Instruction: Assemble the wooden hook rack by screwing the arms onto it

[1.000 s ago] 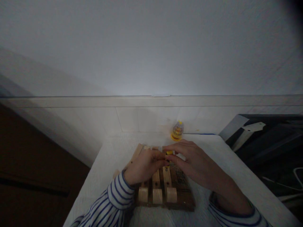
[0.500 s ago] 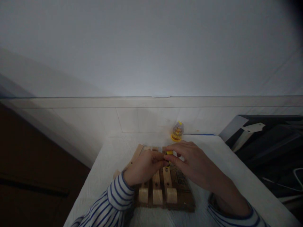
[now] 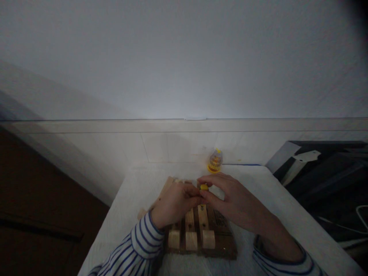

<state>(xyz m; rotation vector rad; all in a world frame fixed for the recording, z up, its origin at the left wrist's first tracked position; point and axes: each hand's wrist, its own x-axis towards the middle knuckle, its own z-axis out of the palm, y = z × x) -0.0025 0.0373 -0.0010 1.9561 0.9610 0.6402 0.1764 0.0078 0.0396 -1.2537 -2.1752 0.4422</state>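
Observation:
My right hand [image 3: 230, 193] pinches the small yellow top of what looks like a yellow-handled screwdriver [image 3: 204, 187] between thumb and fingers. Right beside it, my left hand [image 3: 179, 201] is closed, its thumb and forefinger pressed together at the lower end of the tool. What those left fingertips grip is hidden. Beneath both hands lie several pale wooden strips with blocks at the near end, among them a right-hand wooden strip [image 3: 202, 220] with dark holes. They rest on a brown cardboard piece [image 3: 222, 241] with dark print.
A clear cone-shaped container [image 3: 215, 160] with a yellow base and tip stands at the back, against the pale wall [image 3: 178, 145]. White cloth covers the small table [image 3: 138, 180]. Dark panels and a metal bracket [image 3: 300, 165] lean at the right.
The right fingers have shifted slightly around the yellow handle, whose top now looks tilted and rounder. The left hand stays nearly in place, and the wooden pieces have not moved noticeably.

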